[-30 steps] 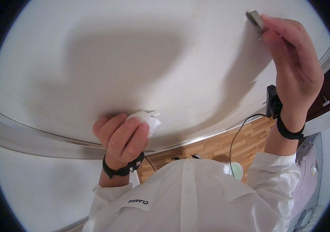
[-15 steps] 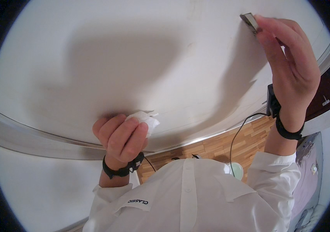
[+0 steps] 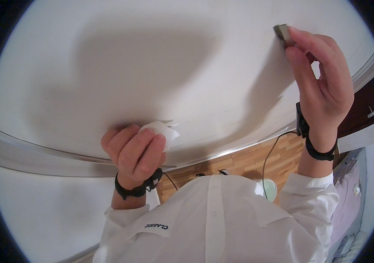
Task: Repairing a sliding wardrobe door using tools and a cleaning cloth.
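Note:
In my right hand (image 3: 325,72), the thumb and fingertips pinch a small flat block (image 3: 286,35), tan on its broad side with a dark edge. The dark edge is turned toward a broad white panel (image 3: 222,83); whether it touches cannot be told. My left hand (image 3: 134,151) is closed round a crumpled white tissue (image 3: 162,131) close to the panel's lower part. Part of the tissue pokes out beyond the fingers, and the rest is hidden in the palm. Shadows of my hands and body fall across the panel.
A metal-looking edge strip (image 3: 46,150) runs along the panel's lower left. Below lies a wooden floor (image 3: 239,158) with a pale green round container (image 3: 269,190). A black cable (image 3: 266,158) hangs from the right wrist strap. Dark red furniture (image 3: 364,111) stands at the right.
My right hand has moved slightly down and left with the block, which has turned more upright. My left hand has shifted a little up and left, still holding the tissue.

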Demonstrator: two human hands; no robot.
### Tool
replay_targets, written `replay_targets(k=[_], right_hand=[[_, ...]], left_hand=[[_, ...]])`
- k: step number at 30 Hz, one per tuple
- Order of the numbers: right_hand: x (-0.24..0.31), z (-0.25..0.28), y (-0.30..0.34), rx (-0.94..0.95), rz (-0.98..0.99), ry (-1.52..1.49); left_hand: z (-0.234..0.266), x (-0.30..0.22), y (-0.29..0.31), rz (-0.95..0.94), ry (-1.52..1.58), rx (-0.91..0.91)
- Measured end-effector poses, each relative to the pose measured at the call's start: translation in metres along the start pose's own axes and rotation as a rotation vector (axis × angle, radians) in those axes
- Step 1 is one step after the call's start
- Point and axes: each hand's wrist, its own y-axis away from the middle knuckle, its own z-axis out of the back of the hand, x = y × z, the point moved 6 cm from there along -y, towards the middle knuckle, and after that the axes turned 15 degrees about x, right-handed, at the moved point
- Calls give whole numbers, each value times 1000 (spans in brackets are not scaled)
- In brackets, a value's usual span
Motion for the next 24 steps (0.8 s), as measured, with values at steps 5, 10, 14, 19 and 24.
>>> replay_targets(k=[5,10,14,19,24], right_hand=[[7,-4,-4,-46,36,5],[14,-5,-7,-59,86,131],[17,-7,-10,-79,87,138],[18,-3,-12,-89,154,242],[22,-7,-10,-110,60,266]], left_hand=[[2,0,1,2,-25,-41],[0,2,9,-14,-4,24],[0,2,8,-15,2,25],[1,1,7,-12,-16,12],[3,1,-2,0,-25,-57]])
